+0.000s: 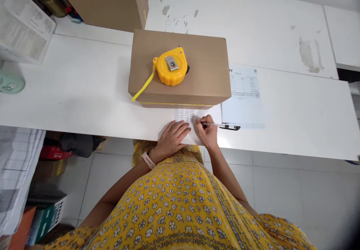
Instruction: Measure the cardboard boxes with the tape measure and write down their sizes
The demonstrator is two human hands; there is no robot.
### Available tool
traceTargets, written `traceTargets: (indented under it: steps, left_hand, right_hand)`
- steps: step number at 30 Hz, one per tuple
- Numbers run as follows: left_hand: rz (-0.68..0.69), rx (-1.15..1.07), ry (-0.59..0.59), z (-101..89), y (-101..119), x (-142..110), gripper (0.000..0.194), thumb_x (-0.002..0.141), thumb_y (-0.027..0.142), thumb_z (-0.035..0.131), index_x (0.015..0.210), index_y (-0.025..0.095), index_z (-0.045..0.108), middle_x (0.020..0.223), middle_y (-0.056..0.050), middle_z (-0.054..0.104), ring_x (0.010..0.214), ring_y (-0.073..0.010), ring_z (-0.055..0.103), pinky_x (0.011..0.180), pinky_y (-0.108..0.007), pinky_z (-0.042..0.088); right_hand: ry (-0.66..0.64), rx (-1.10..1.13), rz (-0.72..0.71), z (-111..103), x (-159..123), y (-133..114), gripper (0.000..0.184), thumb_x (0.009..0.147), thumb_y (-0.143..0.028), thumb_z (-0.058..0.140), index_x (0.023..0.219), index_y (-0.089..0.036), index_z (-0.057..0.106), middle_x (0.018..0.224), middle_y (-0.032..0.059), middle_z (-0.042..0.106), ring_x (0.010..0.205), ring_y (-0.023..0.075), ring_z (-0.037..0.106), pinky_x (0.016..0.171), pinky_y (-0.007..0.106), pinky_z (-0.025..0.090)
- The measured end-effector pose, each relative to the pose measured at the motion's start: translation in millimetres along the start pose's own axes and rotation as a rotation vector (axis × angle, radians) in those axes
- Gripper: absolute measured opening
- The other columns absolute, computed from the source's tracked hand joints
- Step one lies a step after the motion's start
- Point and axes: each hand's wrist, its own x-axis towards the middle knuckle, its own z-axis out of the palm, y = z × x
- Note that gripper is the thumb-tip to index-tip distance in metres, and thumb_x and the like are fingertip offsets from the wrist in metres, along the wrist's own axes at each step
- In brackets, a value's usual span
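My right hand [207, 130] is closed around a pen [225, 126], its tip down at a sheet of paper [184, 115] covered with rows of small handwriting. Beside it, my left hand [173, 136] lies flat on the sheet's lower edge, fingers stretched out. Just beyond both hands stands a closed cardboard box [202, 70], which hides the far part of the paper. On top of the box rests a yellow tape measure [172, 66] with a metal belt clip and a yellow wrist strap.
The white table [84, 85] has worn patches at the back. A pale blue printed document [244, 107] lies right of the box. A larger carton [109, 2] stands at the back left, near a white box [22, 25] and a green container [11, 82].
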Motion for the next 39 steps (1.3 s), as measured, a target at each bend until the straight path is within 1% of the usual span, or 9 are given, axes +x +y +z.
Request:
traceTargets:
  steps: [5, 12, 18, 21, 27, 39]
  left_hand:
    - [-0.009, -0.005, -0.022, 0.1, 0.2, 0.0, 0.065, 0.101, 0.063, 0.043, 0.143, 0.015, 0.055, 0.149, -0.012, 0.059, 0.145, -0.0265, 0.045, 0.124, -0.049, 0.032]
    - [-0.021, 0.004, -0.035, 0.1, 0.7, -0.6, 0.065, 0.101, 0.064, 0.042, 0.143, 0.017, 0.056, 0.150, -0.010, 0.058, 0.146, -0.0265, 0.045, 0.125, -0.048, 0.030]
    - [-0.015, -0.006, -0.015, -0.2, 0.6, -0.6, 0.064, 0.101, 0.063, 0.043, 0.143, 0.016, 0.056, 0.150, -0.010, 0.058, 0.145, -0.0263, 0.046, 0.125, -0.049, 0.030]
    - [-0.014, -0.005, -0.026, -0.9, 0.4, -0.2, 0.064, 0.101, 0.063, 0.043, 0.144, 0.016, 0.055, 0.150, -0.010, 0.058, 0.146, -0.0263, 0.045, 0.125, -0.049, 0.031]
    - [-0.012, -0.005, -0.027, -0.8, 0.4, 0.0, 0.066, 0.102, 0.064, 0.039, 0.143, 0.016, 0.055, 0.149, -0.011, 0.059, 0.146, -0.0265, 0.045, 0.125, -0.049, 0.030]
    - [-0.011, -0.013, -0.026, 0.1, 0.1, -0.9, 0.066, 0.101, 0.063, 0.042, 0.144, 0.015, 0.054, 0.150, -0.011, 0.058, 0.146, -0.0265, 0.044, 0.125, -0.050, 0.030]
  right_hand:
    - [-0.014, -0.008, 0.017, -0.1, -0.7, 1.8, 0.023, 0.089, -0.033, 0.062, 0.075, -0.026, 0.044, 0.059, -0.0055, 0.046, 0.054, 0.0121, 0.043, 0.054, 0.030, 0.037]
    - [-0.012, -0.016, -0.013, 0.6, -1.1, 4.8, 0.023, 0.089, -0.031, 0.061, 0.075, -0.026, 0.044, 0.059, -0.0058, 0.044, 0.054, 0.0118, 0.041, 0.054, 0.030, 0.036]
    - [0.001, -0.032, -0.022, 0.9, -0.7, 5.0, 0.024, 0.089, -0.032, 0.062, 0.074, -0.026, 0.045, 0.059, -0.0058, 0.045, 0.054, 0.0119, 0.041, 0.054, 0.030, 0.035]
    - [-0.001, -0.034, -0.026, 1.2, -0.2, 5.7, 0.023, 0.089, -0.032, 0.062, 0.074, -0.026, 0.045, 0.059, -0.0056, 0.046, 0.054, 0.0119, 0.041, 0.054, 0.030, 0.035]
    - [-0.009, -0.015, -0.022, 1.5, -0.1, 6.0, 0.023, 0.088, -0.031, 0.062, 0.074, -0.026, 0.045, 0.059, -0.0057, 0.045, 0.053, 0.0119, 0.040, 0.054, 0.030, 0.035]
    - [-0.012, -0.006, -0.007, 0.4, -1.0, 4.1, 0.024, 0.088, -0.031, 0.062, 0.073, -0.026, 0.044, 0.058, -0.0055, 0.044, 0.054, 0.0124, 0.041, 0.054, 0.031, 0.035]
